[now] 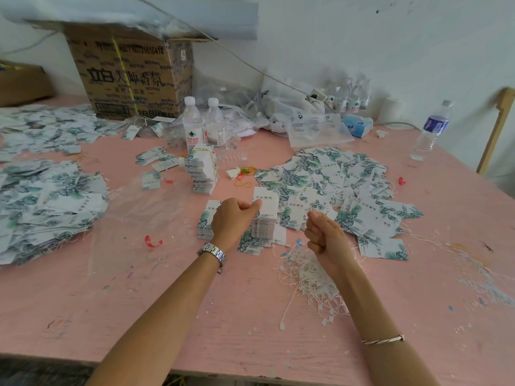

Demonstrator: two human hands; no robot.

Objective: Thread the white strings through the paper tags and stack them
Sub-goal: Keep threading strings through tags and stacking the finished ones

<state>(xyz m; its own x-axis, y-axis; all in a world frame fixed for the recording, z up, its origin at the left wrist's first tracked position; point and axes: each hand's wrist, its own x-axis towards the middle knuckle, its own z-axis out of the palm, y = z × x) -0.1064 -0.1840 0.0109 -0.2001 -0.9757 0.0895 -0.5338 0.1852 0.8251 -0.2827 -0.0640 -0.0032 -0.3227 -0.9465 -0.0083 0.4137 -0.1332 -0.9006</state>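
Left hand [232,218]: thumb and forefinger are clamped on the edge of one paper tag [266,203], which is held upright on a small stack of tags [263,227] just beneath the fingertips.

Right hand [326,235]: fingers are curled in, with the thumb pressed against the forefinger. Whether a string is pinched there cannot be told, as it would be too fine to see.

A tangle of loose white strings [309,277] is seen behind the right fingers, under the wrist, on the pink table [167,302].

Beyond the right fingertips a wide heap of tags [334,176] is spread. String ends trail from its near edge, so these tags are judged to be threaded.

Far to the left of the left fingers, further heaps [47,201] are noted, also with string ends showing.

Beyond the left fingers, one banded bundle [203,171] is stood up.

Progress is judged well under way but unfinished: many strings are unused, the stack under the fingers is not yet threaded, and the threaded heaps are not yet stacked.
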